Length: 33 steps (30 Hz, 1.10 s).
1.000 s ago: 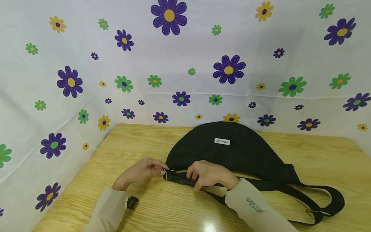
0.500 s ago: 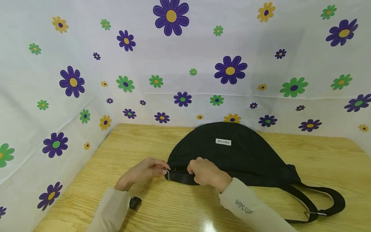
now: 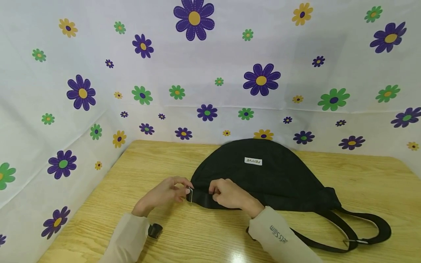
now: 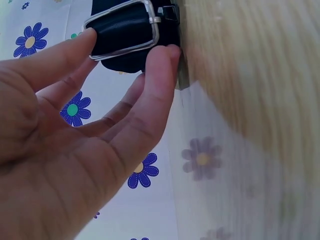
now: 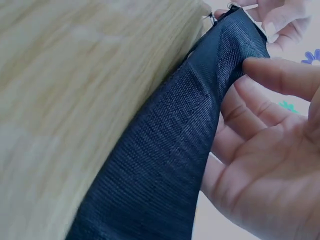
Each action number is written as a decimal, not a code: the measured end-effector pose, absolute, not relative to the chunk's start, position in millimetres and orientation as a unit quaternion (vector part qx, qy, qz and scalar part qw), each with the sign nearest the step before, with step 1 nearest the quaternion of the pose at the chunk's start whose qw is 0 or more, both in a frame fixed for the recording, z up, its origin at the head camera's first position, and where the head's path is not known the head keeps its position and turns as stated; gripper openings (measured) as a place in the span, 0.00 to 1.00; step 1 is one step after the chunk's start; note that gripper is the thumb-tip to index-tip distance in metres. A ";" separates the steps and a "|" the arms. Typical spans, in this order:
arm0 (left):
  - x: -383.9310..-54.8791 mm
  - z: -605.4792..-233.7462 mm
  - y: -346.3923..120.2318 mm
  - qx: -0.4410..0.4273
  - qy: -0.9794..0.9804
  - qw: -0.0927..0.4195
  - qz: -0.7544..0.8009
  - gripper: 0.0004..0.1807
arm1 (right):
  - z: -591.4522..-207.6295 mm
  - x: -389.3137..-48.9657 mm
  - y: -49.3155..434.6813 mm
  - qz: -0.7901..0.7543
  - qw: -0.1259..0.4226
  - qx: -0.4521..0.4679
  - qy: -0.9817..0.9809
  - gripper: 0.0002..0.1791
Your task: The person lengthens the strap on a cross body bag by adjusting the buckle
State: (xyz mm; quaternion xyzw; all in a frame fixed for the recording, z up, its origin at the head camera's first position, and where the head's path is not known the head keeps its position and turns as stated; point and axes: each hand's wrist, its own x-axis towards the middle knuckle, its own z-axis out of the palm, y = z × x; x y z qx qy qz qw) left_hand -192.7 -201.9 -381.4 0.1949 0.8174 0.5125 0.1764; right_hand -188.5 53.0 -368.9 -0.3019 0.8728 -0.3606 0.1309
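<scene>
A black half-moon bag [image 3: 279,175] with a small white label [image 3: 253,161] lies flat on the table. Along its near edge runs a wide black strap [image 5: 170,120], which ends at a silver metal buckle [image 4: 156,37]. My left hand [image 3: 161,196] holds this buckle at the bag's left corner, thumb on one side and fingers on the other. To the right of it, my right hand [image 3: 231,196] pinches the strap by its edge between thumb and fingers. In the right wrist view, the strap hides part of the right fingers.
The looped loose strap [image 3: 383,228] with a second metal slider [image 3: 358,241] lies at the right on the wooden table [image 3: 158,157]. A small black object [image 3: 154,231] sits beside the left sleeve's cuff. White cloth [image 3: 210,65] with printed flowers stands behind and at the sides.
The strap, earlier pulled away from the bag with a gap, now lies against its near edge. My right hand has shifted slightly left; my left fingers have moved on the buckle.
</scene>
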 end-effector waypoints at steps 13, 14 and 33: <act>-193.0 -379.3 -196.0 0.245 0.831 0.118 0.485 0.13 | -377.6 -195.7 42.3 -0.455 0.176 -0.317 0.813 0.13; -192.9 -379.5 -195.9 0.247 0.830 0.118 0.486 0.13 | -377.7 -195.8 41.6 -0.459 0.177 -0.322 0.809 0.10; -190.6 -383.9 -187.5 0.299 0.840 0.060 0.448 0.28 | -379.9 -204.2 53.4 -0.568 0.246 -0.271 0.737 0.09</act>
